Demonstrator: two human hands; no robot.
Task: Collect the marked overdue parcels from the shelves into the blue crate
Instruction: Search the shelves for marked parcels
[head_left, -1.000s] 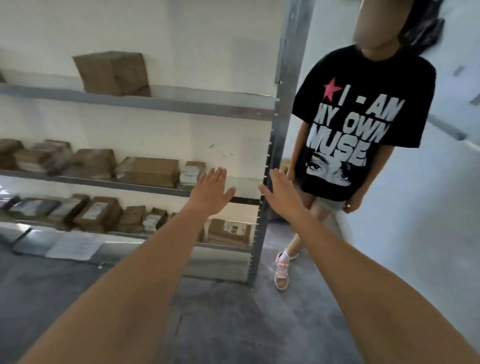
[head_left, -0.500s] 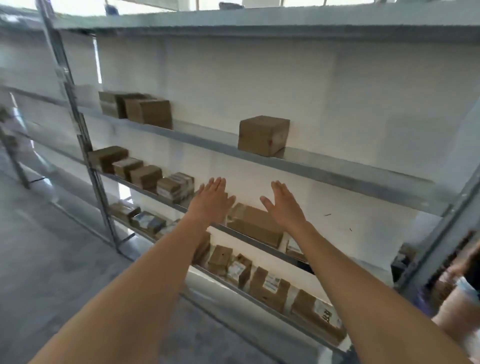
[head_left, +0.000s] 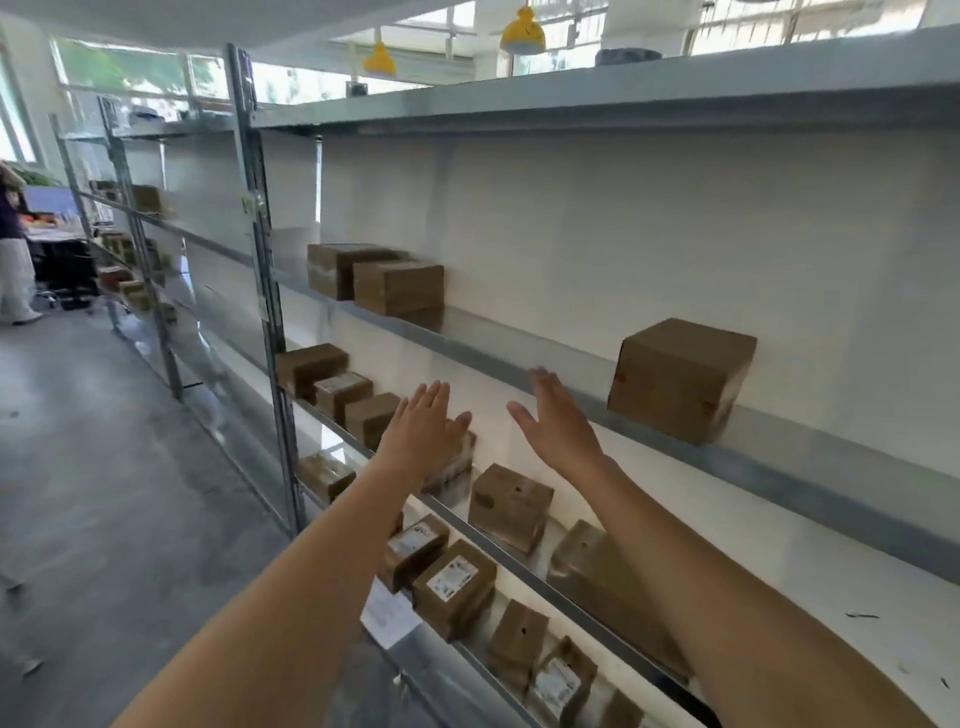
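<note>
Brown cardboard parcels stand on a grey metal shelf rack (head_left: 519, 374). One cube-shaped parcel (head_left: 675, 379) with small red marks on its corners sits alone on the upper shelf, to the right of my hands. Two parcels (head_left: 379, 278) stand further left on that shelf. Lower shelves hold several smaller parcels (head_left: 452, 582), some with white labels. My left hand (head_left: 423, 431) and my right hand (head_left: 558, 421) are both stretched out flat in front of the rack, fingers apart, holding nothing. No blue crate is in view.
A steel upright (head_left: 265, 291) divides this rack from more shelving (head_left: 130, 228) running away to the left. Grey concrete floor (head_left: 104, 467) lies to the left. A person (head_left: 13, 249) stands by a table at the far left. Yellow lamps (head_left: 522, 31) hang above.
The view has swung left from the rack's end, where a person in a black T-shirt stood, along the shelves. My hands stay raised and open.
</note>
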